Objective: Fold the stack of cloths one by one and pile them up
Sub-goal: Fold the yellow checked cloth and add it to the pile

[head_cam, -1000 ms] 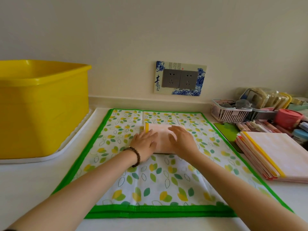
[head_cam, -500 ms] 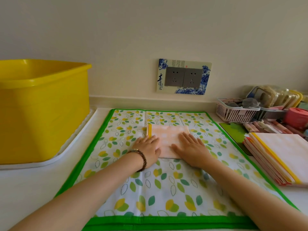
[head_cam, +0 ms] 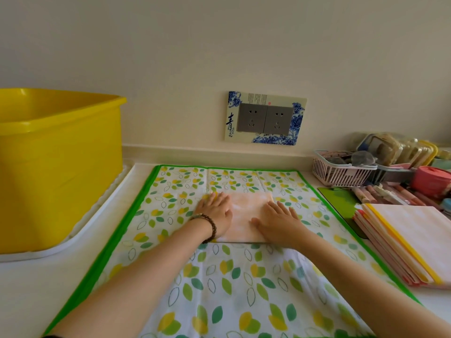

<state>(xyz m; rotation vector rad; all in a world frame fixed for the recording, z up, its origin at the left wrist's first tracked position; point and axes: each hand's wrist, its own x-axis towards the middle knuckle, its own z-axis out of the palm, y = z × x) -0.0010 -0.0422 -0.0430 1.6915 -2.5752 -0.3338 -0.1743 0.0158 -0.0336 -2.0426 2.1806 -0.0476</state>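
So left hand and right hand press flat, fingers straight, on the folded cloth; pink basket holds blurry small stuff, can't see into the yellow tub.

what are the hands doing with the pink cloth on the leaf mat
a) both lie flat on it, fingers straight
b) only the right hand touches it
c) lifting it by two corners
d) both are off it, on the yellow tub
a: the left hand and the right hand both rest palm down with straight fingers on the folded pink cloth, which lies flat on the leaf-print mat.
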